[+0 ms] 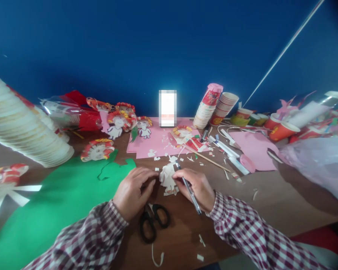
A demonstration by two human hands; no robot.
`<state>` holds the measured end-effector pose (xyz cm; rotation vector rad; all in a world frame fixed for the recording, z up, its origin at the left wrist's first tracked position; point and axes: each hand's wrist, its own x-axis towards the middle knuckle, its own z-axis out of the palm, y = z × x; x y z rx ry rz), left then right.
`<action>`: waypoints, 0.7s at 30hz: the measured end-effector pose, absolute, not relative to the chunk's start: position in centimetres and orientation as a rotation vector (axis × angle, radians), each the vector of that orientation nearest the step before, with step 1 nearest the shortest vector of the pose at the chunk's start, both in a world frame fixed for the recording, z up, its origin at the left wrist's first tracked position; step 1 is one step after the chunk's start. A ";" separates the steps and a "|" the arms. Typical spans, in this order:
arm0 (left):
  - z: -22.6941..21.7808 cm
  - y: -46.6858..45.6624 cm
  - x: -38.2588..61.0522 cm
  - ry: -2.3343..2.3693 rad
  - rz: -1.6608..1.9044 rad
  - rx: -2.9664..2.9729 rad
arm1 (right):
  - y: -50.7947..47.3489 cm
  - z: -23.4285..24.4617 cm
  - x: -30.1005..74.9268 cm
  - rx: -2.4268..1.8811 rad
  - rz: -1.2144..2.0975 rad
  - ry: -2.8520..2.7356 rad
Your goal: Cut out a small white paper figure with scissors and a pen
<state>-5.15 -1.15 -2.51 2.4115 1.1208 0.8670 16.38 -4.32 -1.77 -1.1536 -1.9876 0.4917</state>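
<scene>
White paper cutouts [168,176], shaped like a small figure, lie in a loose heap between my hands on the brown table. My right hand [195,185] is closed around a clear pen [190,189], which slants across it with its upper end near the heap. My right fingertips touch the heap's right edge. To the left, my left hand [135,191] rests on the table with fingers loosely curved and apart, holding nothing visible. Just below it lie scissors [154,221] with black handles, their blades partly hidden beneath that hand.
Green paper [73,195] covers the left side; pink sheets [146,148] lie behind my hands among scraps. Stacked paper cups [30,123] lean at left, and more cup stacks [208,107] stand at the back. A wooden stick [208,159] and decorated paper figures [97,150] lie around.
</scene>
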 end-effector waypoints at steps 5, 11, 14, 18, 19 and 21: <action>-2.5 -1.2 -5.1 1.067 0.835 2.442 | -4.3 -2.1 16.4 -1.119 0.506 -2.009; -2.8 -1.1 -5.0 1.018 0.816 2.558 | -4.2 -2.0 16.4 -1.141 0.505 -2.030; -3.1 -1.1 -5.1 0.996 0.789 2.584 | -4.2 -2.0 16.4 -1.141 0.497 -2.034; -3.2 -1.1 -5.1 0.974 0.780 2.586 | -4.2 -2.1 16.3 -1.139 0.487 -2.034; -3.2 -1.1 -5.1 0.972 0.782 2.587 | -4.3 -2.1 16.3 -1.143 0.485 -2.036; -3.2 -1.1 -5.0 0.970 0.782 2.588 | -4.3 -2.1 16.3 -1.153 0.486 -2.043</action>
